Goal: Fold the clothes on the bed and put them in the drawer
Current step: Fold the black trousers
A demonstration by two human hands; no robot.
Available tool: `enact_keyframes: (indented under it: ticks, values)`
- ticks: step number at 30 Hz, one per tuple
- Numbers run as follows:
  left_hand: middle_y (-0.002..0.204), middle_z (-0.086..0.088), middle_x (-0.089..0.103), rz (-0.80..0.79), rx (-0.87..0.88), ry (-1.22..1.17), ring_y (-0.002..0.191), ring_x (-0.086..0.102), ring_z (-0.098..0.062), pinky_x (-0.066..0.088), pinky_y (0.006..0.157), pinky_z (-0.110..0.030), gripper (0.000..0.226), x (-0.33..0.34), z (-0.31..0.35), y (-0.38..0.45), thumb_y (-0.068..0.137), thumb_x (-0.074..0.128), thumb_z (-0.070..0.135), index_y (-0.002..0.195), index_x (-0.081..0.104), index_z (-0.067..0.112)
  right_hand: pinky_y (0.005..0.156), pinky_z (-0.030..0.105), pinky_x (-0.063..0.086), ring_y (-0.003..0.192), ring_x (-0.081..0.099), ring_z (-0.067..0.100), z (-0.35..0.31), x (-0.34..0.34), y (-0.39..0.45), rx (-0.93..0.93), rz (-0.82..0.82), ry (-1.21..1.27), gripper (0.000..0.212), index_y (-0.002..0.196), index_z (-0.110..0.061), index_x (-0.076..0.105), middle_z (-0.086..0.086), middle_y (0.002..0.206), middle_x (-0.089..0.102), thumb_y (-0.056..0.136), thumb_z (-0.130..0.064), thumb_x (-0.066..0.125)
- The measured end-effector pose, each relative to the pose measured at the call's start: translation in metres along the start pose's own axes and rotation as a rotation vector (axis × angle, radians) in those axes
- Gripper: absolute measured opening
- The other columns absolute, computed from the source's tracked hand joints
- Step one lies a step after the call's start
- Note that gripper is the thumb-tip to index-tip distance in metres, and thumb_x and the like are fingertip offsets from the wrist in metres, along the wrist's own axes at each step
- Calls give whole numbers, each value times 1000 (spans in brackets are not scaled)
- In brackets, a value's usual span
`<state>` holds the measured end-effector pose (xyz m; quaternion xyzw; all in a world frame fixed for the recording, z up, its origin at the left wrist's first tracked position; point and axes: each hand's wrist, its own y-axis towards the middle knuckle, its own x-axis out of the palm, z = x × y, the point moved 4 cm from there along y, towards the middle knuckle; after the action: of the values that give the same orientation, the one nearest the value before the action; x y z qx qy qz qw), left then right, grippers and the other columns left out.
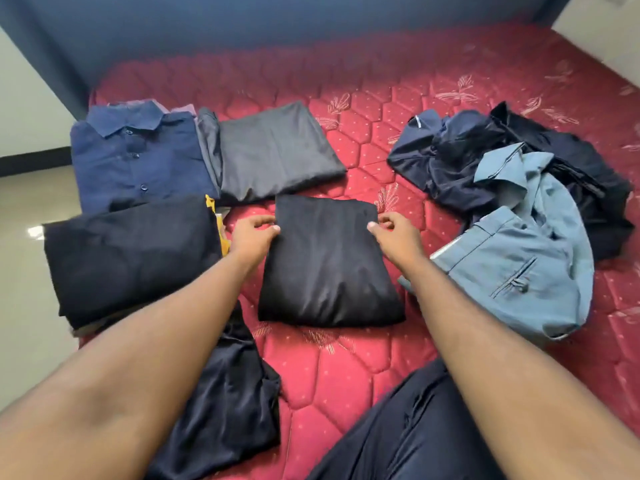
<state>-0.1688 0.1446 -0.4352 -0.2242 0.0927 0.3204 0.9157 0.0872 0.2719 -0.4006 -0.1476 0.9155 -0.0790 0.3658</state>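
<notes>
Two hands frame the folded black garment [329, 261] lying flat on the red bed [346, 368]: left hand [251, 237] pinching its far left edge, right hand [398, 235] pinching the far right edge, fingers [373, 225] curled onto cloth. Best bet here: grip both layers evenly and lift level so the fold holds. Left of the fingers sit folded piles, a navy shirt [138, 157], a grey piece [273, 150], a black stack [131, 258]. Right of them, an unfolded heap [519, 202] waits.
</notes>
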Motion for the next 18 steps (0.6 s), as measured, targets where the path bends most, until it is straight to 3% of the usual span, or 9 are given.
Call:
enact_keyframes:
  ticks: [2,5,8,10,13,15,18]
  values:
    - [122,-12,67,30,-33,90,108,65,-25,51,97,-35,58,7,-16,-8,80,77,39,125,64,5,94,40,48,109,61,28,31,23,-9,85,-46,4,51,118,-17,60,7,116,65,78,-47,68]
    - [111,-4,71,-67,-119,-1,104,68,-23,54,89,-33,50,22,-23,-23,78,83,34,119,64,11,99,40,46,112,55,26,47,39,-13,126,-81,-58,64,130,-17,52,10,125,55,78,-48,73]
    - [102,-9,74,-237,-293,-82,91,71,-27,59,85,-40,50,26,-19,-44,73,84,16,118,64,7,85,32,53,94,65,19,38,49,-26,222,-273,273,43,122,-9,63,5,112,68,86,-31,72]
    - [91,-12,76,-322,-361,-139,80,73,-28,60,82,-46,38,17,-12,-64,73,80,11,110,69,6,89,36,54,94,68,21,30,51,-43,241,-371,368,34,118,-7,65,8,109,71,87,-21,71]
    - [76,-11,74,-338,-317,-310,63,70,-23,60,63,-34,9,-11,2,-106,81,67,3,87,72,9,90,36,52,97,68,21,8,41,-80,153,-371,577,27,118,-7,63,8,108,72,91,-6,63]
    - [82,-11,74,-358,-219,-414,68,71,-22,59,65,-32,18,-40,3,-140,81,63,-4,89,71,10,91,35,53,102,68,19,-14,37,-120,105,-395,705,26,118,-11,61,6,111,72,94,-3,58]
    - [96,-10,74,-310,-55,-410,83,71,-21,59,70,-32,43,-96,-7,-190,73,65,-13,110,64,8,93,34,52,106,67,17,-41,42,-180,4,-488,713,31,120,-16,59,2,114,72,94,1,55]
